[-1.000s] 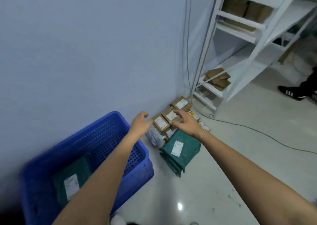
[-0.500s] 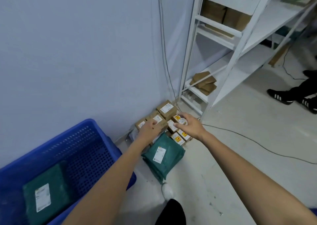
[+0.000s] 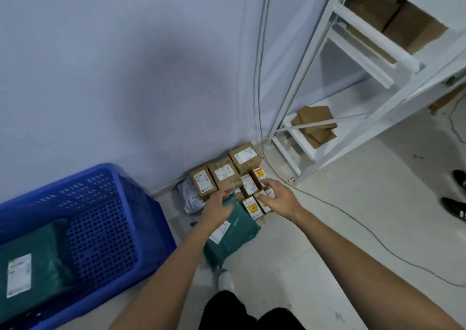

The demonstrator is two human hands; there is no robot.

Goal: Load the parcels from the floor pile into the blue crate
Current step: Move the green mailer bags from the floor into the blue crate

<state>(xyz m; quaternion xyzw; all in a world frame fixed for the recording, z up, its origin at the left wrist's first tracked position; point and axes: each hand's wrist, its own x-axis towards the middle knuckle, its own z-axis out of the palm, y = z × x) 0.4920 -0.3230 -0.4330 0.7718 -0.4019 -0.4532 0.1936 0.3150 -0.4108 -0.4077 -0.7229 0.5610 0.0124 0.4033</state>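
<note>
The floor pile lies against the wall: three brown cartons (image 3: pixel 224 176), several small boxes with yellow stickers (image 3: pixel 251 207), a grey poly bag (image 3: pixel 189 196) and a green mailer (image 3: pixel 237 231) in front. My left hand (image 3: pixel 215 210) lies on the green mailer's far end, fingers curled over its edge. My right hand (image 3: pixel 278 198) hovers with spread fingers just above the small yellow-sticker boxes, holding nothing. The blue crate (image 3: pixel 141 193) stands on the left, with one green mailer (image 3: pixel 37 261) lying inside it.
A white shelf rack (image 3: pixel 302 103) stands right of the pile, with flat cardboard (image 3: pixel 315 123) on its lowest shelf. A thin cable (image 3: pixel 353 224) trails across the floor. Another person's black shoes (image 3: pixel 454 206) are at the right edge. My own shoe (image 3: pixel 224 281) is near the mailer.
My left hand has dropped from the brown cartons onto the green mailer's far end. My right hand has drawn slightly back over the small boxes. The view has moved closer.
</note>
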